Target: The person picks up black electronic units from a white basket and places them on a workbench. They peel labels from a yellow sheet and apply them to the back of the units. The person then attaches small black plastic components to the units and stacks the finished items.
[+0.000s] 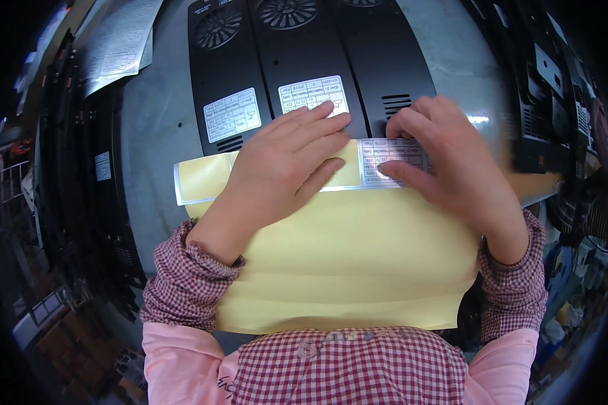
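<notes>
A sheet of yellow backing paper (351, 256) lies before me, its lower part reaching my apron. Along its far edge runs a silver-edged strip, with one printed silver label (375, 152) on the right part. My left hand (284, 158) lies flat, fingers stretched, across the strip and the lower part of a label (311, 86) on the middle black panel (304, 50). My right hand (446, 145) is curled at the printed label, thumb on its face and bent fingers by its far edge. Another label (232, 115) sits on the left black panel (224, 67).
A third black panel (388, 54) with vent slots stands on the right of the row. Printed papers (118, 40) lie at the far left of the grey table (159, 135). Dark panels are stacked along the left (105, 196) and right (540, 88) sides.
</notes>
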Available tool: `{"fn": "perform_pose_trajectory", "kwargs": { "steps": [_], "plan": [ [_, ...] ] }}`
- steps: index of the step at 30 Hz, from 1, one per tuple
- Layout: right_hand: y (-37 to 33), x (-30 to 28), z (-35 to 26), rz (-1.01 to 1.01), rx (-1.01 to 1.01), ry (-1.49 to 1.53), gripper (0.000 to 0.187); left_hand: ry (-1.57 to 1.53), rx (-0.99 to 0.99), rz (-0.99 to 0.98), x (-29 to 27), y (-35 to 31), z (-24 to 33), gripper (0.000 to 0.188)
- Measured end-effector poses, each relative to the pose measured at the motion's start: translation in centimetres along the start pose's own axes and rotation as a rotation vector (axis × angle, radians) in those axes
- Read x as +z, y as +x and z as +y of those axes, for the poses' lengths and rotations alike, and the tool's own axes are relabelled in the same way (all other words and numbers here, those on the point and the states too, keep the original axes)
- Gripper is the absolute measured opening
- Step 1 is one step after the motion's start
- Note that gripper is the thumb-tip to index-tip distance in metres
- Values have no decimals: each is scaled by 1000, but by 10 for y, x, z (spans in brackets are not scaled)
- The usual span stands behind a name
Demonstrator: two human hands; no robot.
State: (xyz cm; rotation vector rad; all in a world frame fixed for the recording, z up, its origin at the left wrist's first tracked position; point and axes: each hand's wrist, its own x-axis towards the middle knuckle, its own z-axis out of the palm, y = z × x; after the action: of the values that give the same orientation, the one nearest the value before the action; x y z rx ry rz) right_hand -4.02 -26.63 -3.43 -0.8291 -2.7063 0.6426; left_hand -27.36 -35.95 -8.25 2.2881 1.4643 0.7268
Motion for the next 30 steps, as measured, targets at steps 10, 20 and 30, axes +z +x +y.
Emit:
{"fn": "perform_pose_trajectory", "kwargs": {
  "steps": [10, 20, 30],
  "plan": [
    [-3, -5, -9, -66, 35, 345, 28, 130, 35, 79, -19, 10, 16, 14],
    [-10, -12, -33, 186, -300, -8, 33, 99, -144, -55, -69, 10, 41, 10],
    [-14, -39, -20, 530, -370, 800, 14, 537, -265, 220, -142, -28, 2, 12]
  ]
}}
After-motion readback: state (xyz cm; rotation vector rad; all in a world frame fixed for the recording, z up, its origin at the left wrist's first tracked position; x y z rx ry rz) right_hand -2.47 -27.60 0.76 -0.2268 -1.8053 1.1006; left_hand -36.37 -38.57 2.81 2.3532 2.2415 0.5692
